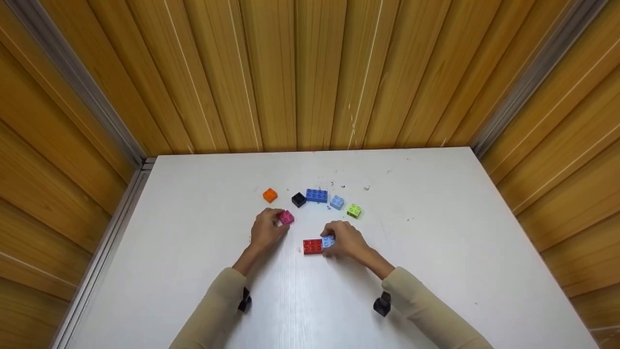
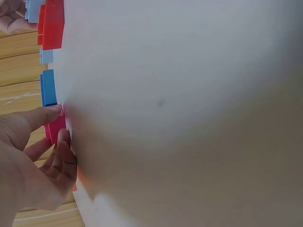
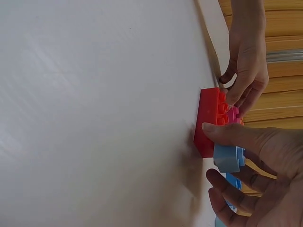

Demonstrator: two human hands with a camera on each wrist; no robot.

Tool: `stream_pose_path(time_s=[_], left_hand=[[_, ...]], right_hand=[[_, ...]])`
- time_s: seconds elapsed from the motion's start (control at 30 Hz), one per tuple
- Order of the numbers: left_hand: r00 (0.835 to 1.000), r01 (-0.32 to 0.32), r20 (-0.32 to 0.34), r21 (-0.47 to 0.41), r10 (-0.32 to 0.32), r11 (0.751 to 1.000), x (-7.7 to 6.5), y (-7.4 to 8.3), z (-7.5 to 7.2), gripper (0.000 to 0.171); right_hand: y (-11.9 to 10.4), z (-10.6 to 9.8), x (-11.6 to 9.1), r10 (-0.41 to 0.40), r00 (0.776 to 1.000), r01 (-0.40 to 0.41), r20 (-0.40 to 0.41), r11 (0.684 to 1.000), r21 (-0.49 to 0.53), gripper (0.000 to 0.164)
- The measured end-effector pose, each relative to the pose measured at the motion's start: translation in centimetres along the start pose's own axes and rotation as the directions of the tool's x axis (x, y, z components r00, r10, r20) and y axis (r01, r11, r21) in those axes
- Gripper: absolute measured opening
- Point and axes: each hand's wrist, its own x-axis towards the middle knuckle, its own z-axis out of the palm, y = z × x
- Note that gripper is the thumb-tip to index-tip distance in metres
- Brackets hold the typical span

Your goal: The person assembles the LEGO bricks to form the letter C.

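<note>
My left hand (image 1: 265, 229) pinches a small magenta brick (image 1: 286, 217) between thumb and fingers; the left wrist view shows this magenta brick (image 2: 57, 128) low against the table. To the right and nearer the front edge, my right hand (image 1: 348, 241) holds a small light blue brick (image 1: 328, 241) at the right end of a longer red brick (image 1: 312, 246). In the right wrist view the thumb lies across the joint between the light blue brick (image 3: 228, 160) and the red brick (image 3: 206, 118). Whether those two are locked together I cannot tell.
Behind the hands, an orange brick (image 1: 270, 195), a black brick (image 1: 299, 199), a long blue brick (image 1: 317, 195), another light blue brick (image 1: 337, 202) and a lime green brick (image 1: 354, 211) form a loose arc on the white table (image 1: 193, 194). Wood-look panels (image 1: 310, 72) enclose the back and sides.
</note>
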Motion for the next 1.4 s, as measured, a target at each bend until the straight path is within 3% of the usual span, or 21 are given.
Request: stream_pose_path(time_s=[0.27, 0.47, 0.73, 0.97, 1.17, 1.4], left_hand=[[0.997, -0.074, 0.033, -0.011, 0.074, 0.997, -1.2, 0.0, -0.3, 0.036], [0.990, -0.079, 0.114, -0.079, 0.087, 0.994, -2.0, 0.8, -1.1, 0.036], [0.958, -0.157, 0.217, -0.153, 0.188, 0.976, -3.1, 1.2, -1.4, 0.038], [0.934, -0.153, 0.301, -0.151, 0.193, 0.977, -3.9, 1.6, -1.4, 0.038], [0.931, -0.154, 0.307, -0.163, 0.198, 0.975, -3.9, 1.9, -1.5, 0.039], [0.925, -0.172, 0.315, -0.155, 0.214, 0.973, -4.1, 1.9, -1.3, 0.039]], right_hand=[[1.4, 0.3, -0.5, -0.018, 1.000, 0.018, -0.003, 0.993, 0.117, 0.040], [1.8, 0.4, -0.7, -0.047, 0.999, 0.050, -0.027, 0.990, 0.132, 0.039], [2.5, 1.2, -1.3, -0.099, 0.992, 0.110, -0.082, 0.983, 0.145, 0.041], [3.2, 2.2, -1.8, -0.113, 0.984, 0.139, -0.141, 0.972, 0.188, 0.042], [2.6, 1.5, -1.6, -0.140, 0.976, 0.173, -0.165, 0.962, 0.210, 0.050], [2.8, 0.8, -1.6, -0.195, 0.971, 0.221, -0.139, 0.953, 0.207, 0.040]])
